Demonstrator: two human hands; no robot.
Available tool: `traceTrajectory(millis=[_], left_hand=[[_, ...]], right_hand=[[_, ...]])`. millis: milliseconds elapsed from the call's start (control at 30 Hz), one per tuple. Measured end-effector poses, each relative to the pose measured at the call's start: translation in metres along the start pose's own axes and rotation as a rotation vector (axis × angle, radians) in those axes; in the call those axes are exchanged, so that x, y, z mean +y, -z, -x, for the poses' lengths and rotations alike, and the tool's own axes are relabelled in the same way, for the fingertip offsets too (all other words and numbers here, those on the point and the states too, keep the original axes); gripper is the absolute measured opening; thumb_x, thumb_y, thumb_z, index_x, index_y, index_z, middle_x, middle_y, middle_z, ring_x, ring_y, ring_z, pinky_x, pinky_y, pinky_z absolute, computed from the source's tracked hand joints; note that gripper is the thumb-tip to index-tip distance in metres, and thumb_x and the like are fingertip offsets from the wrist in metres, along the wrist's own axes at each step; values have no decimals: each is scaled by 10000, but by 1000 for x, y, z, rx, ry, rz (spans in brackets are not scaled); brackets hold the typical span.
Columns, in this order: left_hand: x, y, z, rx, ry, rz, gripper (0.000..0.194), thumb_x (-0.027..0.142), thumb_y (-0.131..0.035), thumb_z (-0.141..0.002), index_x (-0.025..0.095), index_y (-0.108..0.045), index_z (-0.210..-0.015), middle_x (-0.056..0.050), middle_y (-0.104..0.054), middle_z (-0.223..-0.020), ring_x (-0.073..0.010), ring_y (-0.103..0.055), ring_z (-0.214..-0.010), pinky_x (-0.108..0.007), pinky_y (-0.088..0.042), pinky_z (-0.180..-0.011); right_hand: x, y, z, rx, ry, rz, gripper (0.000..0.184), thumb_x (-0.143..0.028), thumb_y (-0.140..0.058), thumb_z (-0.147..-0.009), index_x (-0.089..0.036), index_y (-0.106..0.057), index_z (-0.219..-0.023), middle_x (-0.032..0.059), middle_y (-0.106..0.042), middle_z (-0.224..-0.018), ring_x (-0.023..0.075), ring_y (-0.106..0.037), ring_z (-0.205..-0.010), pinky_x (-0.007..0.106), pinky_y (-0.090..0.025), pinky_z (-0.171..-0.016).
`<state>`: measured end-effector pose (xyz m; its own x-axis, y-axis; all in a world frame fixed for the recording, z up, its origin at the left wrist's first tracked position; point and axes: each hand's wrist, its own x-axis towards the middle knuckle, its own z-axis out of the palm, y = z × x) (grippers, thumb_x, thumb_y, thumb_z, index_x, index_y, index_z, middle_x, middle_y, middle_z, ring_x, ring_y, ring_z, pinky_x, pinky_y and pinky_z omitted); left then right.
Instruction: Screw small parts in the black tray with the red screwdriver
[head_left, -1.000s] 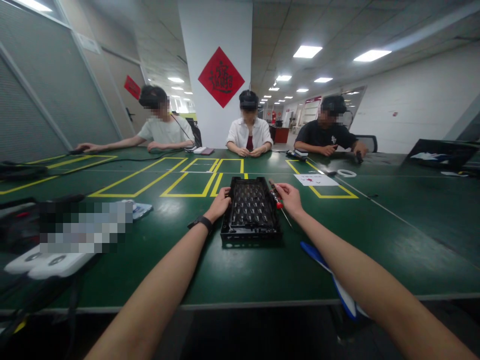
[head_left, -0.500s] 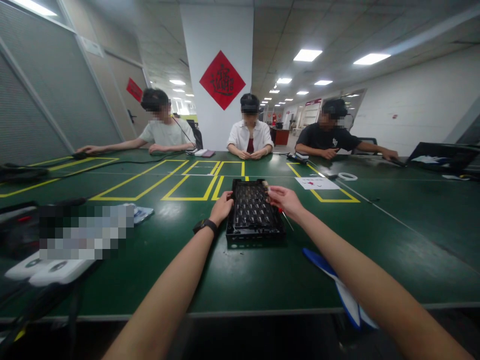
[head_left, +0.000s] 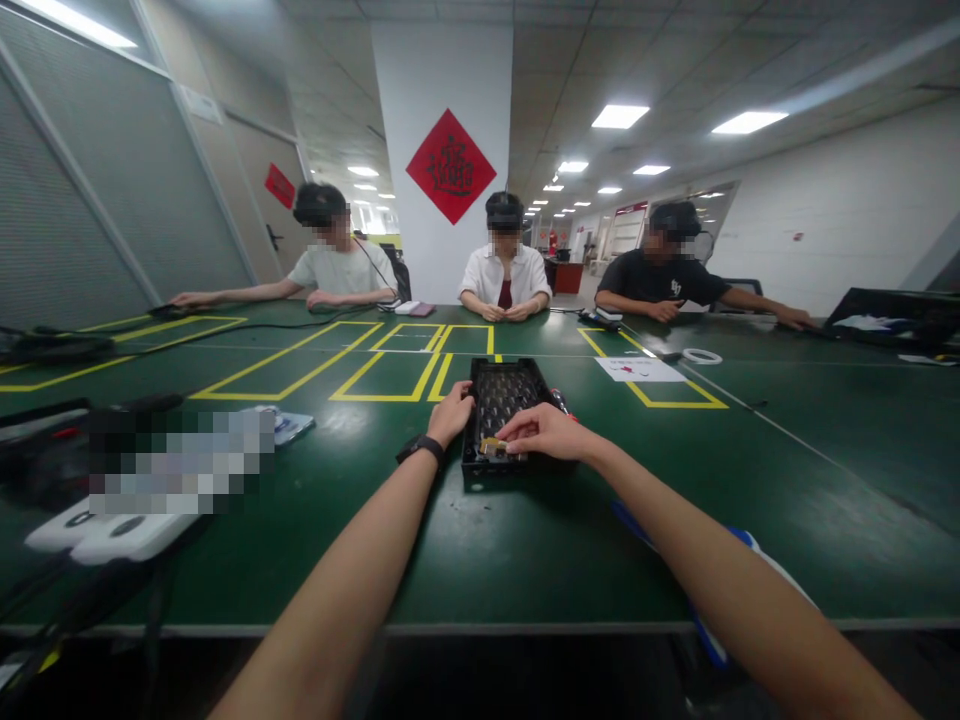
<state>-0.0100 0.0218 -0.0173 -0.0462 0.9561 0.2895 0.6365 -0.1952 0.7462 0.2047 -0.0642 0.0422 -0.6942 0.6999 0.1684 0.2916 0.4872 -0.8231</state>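
Since half a second ago, the person's right hand [head_left: 547, 432] has moved from the 2 o'clock edge of the black case [head_left: 486, 468] down to its near end, at about 6 o'clock. Its fingers are closed in a pinch, and between their tips is a small gold-coloured piece [head_left: 492, 445]. From where I stand, I cannot tell if this piece touches the case or is held just above it. The left hand [head_left: 451, 412], with a black band [head_left: 422, 452] at the wrist, is at the 9 o'clock side, half curled, with its fingers on the wall of the case; how firmly it grips, I cannot tell.

The case lies on the green table [head_left: 360, 530], straight before the person, with its dark, patterned inside facing up. Close beside it, at 2 o'clock, a red-handled screwdriver [head_left: 559, 400] shows partly, because the right hand covers the rest. Further, toward 1 o'clock, there are a white sheet [head_left: 639, 369] and a white ring [head_left: 702, 356]. At 5 o'clock, a blue and white object [head_left: 709, 640] is partly hidden by the right forearm. Three other people sit across the table, at 10, 12 and 2 o'clock.
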Motion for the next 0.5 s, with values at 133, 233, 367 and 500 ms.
traceTrajectory(millis=[133,233,367,500], left_hand=[[0,-2,1,23,-66,74,475,208,-418,-756,180,-440,-1229,-75,-574,-1191,-195,-548,-1060,-341,-405,-935],[2,-3,2,38,-140,115,474,177,-411,-744,134,-453,-1214,-97,-544,-1222,-190,-522,-1097,-330,-387,-970],[2,-4,3,51,-142,85,409,193,-410,-761,121,-517,-1150,-107,-557,-1196,-206,-515,-1102,-353,-372,-993],[2,-3,4,62,-148,88,397,194,-414,-766,132,-527,-1141,-97,-568,-1184,-201,-520,-1096,-352,-376,-990]], right_hand=[[-1,-2,1,-8,27,76,366,-347,-684,-664,-115,-687,-947,71,-685,-811,143,-624,-705,234,-473,-638],[-3,-2,1,-9,92,240,302,-349,-671,-684,-145,-711,-903,63,-690,-829,144,-620,-739,232,-452,-671],[-6,0,2,4,133,331,260,-337,-651,-711,-163,-720,-892,57,-699,-836,146,-617,-758,237,-439,-708],[-8,0,4,20,92,336,258,-335,-637,-721,-154,-723,-884,54,-702,-829,140,-614,-725,225,-433,-672]])
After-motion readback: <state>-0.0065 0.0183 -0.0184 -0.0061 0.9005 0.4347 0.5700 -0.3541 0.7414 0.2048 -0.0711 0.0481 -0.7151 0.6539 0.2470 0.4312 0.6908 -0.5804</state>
